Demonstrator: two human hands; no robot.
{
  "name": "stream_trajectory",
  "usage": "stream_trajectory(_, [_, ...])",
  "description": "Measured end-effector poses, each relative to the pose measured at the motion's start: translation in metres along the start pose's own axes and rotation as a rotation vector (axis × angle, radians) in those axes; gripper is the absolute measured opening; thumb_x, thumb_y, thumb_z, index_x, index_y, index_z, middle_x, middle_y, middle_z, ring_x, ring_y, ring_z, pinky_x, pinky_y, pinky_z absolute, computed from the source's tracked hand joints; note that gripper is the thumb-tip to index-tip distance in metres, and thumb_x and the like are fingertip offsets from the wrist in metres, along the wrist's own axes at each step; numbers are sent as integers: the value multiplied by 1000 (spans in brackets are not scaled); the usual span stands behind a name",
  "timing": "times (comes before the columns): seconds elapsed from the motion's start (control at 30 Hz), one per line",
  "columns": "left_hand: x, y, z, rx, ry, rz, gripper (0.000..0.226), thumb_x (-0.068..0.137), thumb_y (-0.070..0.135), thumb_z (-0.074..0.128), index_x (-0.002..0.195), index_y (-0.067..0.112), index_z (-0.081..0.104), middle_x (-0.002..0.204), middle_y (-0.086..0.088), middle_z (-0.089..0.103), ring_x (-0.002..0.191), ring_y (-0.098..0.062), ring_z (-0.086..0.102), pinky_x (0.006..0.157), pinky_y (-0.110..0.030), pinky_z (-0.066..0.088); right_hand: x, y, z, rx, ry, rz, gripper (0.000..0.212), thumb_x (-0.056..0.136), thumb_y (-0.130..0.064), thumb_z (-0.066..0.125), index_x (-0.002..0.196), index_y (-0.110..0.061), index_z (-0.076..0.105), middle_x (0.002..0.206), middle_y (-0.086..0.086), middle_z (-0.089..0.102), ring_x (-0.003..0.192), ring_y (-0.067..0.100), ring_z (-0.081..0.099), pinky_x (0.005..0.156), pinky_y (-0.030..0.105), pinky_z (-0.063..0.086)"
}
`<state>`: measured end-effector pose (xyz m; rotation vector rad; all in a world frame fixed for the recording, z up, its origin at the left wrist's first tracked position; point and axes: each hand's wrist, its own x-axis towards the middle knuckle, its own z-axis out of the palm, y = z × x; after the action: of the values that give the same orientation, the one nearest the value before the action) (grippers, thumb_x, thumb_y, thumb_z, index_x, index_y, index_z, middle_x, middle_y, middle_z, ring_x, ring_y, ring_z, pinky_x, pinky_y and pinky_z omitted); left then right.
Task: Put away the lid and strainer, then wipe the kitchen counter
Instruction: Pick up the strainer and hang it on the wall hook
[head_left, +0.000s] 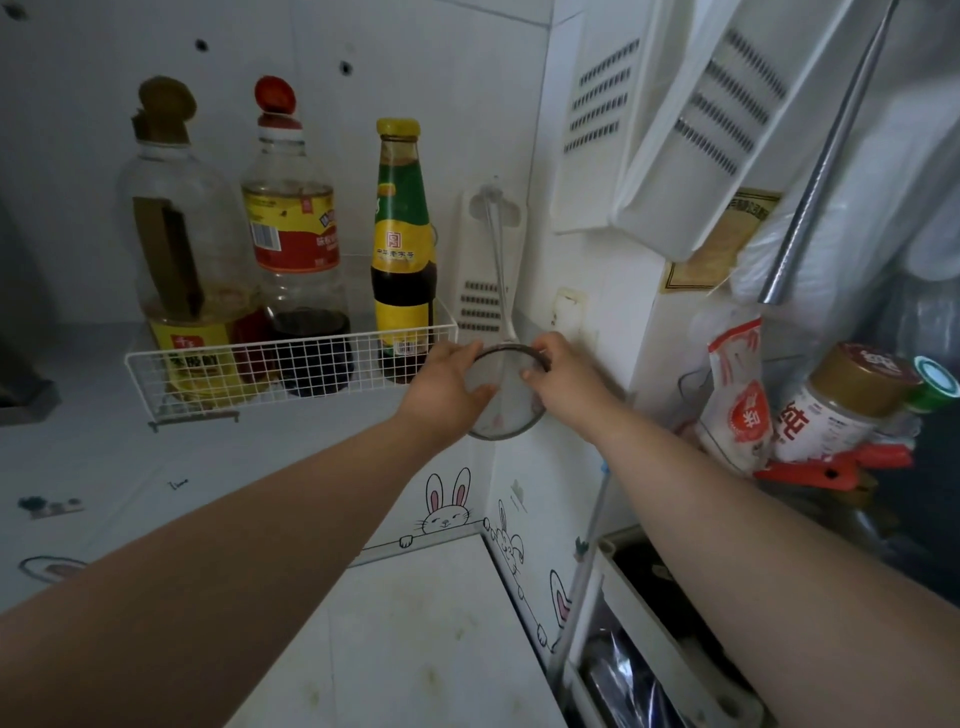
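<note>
Two bare forearms are reaching up from the bottom corners of the frame over the pale kitchen counter (415, 623), which is showing faint stains at lower centre. At mid-frame the left hand (447, 387) is cupping the left rim of the strainer (506, 400), thumb across the mesh, while the right hand (563, 374) is pinching the right rim; both are closed on it. The strainer is hanging in the wall corner, its thin metal handle running up to a hook (485, 193) above. It is looking light, with a stiff rim and a fine mesh that would likely dent, so holding the rim or handle seems wiser. Behind, at centre left, a white wire rack (291, 364) is carrying three sauce bottles. No lid is showing.
</note>
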<state>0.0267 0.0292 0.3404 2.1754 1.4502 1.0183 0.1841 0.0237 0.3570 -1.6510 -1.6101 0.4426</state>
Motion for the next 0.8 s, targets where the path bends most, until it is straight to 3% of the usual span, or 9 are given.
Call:
stream_trajectory(0.1, [-2,-6,9,38,-35,15,61,90,26,57,144,16,30,147,-7,30,131,-23,38,110,-31,31,4,5,4,-197,27,-59,20,93,-14,57,110,-4,55,116,18,60,101,31,59,80,33,46])
stream_trajectory(0.23, [-3,-13,18,83,-95,18,65,91,25,54,147,18,22,156,0,22,141,-20,25,114,-26,18,7,9,10,-326,-34,-48,41,94,-7,46,134,3,45,140,23,47,127,34,47,106,40,41])
stream_trajectory(0.37, [-9,-21,23,55,-133,24,64,92,13,49,147,25,18,159,9,6,143,-15,18,106,-14,12,4,12,17,-348,-57,-26,57,93,-5,47,147,0,28,155,21,28,142,32,31,117,38,28])
stream_trajectory(0.53, [-25,-37,20,26,-164,14,61,93,12,49,146,26,24,158,14,6,143,-9,17,104,-11,12,-9,12,32,-318,30,-92,52,89,-5,54,139,-2,40,144,18,40,131,35,42,105,39,38])
stream_trajectory(0.67, [-45,-52,6,29,-157,-30,50,92,21,54,140,23,40,154,5,27,136,-14,35,111,-24,27,-22,9,54,-286,-32,-112,45,87,-5,59,130,0,46,136,21,44,123,35,46,96,35,40])
stream_trajectory(0.8, [-77,-77,-13,-9,-143,-132,32,89,27,59,120,28,59,133,5,54,107,-9,59,89,-20,43,-43,0,90,-222,-168,-113,47,87,-12,65,131,-5,49,135,17,48,118,33,53,93,32,43])
